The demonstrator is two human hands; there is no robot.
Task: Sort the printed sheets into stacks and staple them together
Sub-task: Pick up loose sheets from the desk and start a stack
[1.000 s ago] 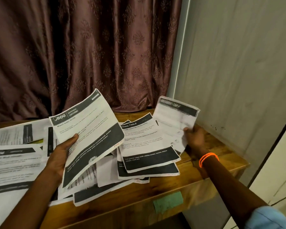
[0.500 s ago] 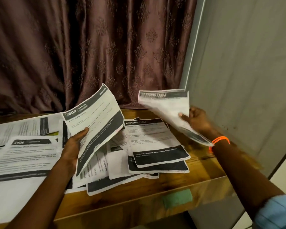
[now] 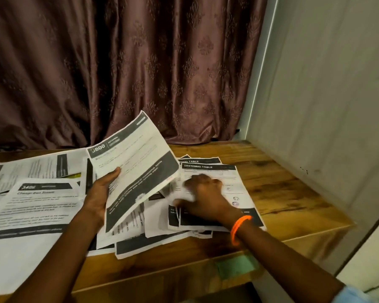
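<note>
My left hand is raised off the table with the palm turned up and inward, thumb laid across the front of a printed sheet headed "3800 Kitchen", fingers behind it, so the sheet stands tilted with its far corner lifted toward the curtain. My left forearm comes in from the near left. My right hand is blurred, resting knuckles-up on the sheet headed "Dressing Table", which tops a small stack on the right part of the table; I cannot tell whether the fingers are pinching the paper or only pressing on it. An orange band circles my right wrist, and that forearm runs in from the near right. More printed sheets lie fanned and overlapping under and between my hands, and a larger sheet numbered in the 3400s lies to the left. All rest on a wooden table, with a green patch on its near edge and a pale wall at the right.
</note>
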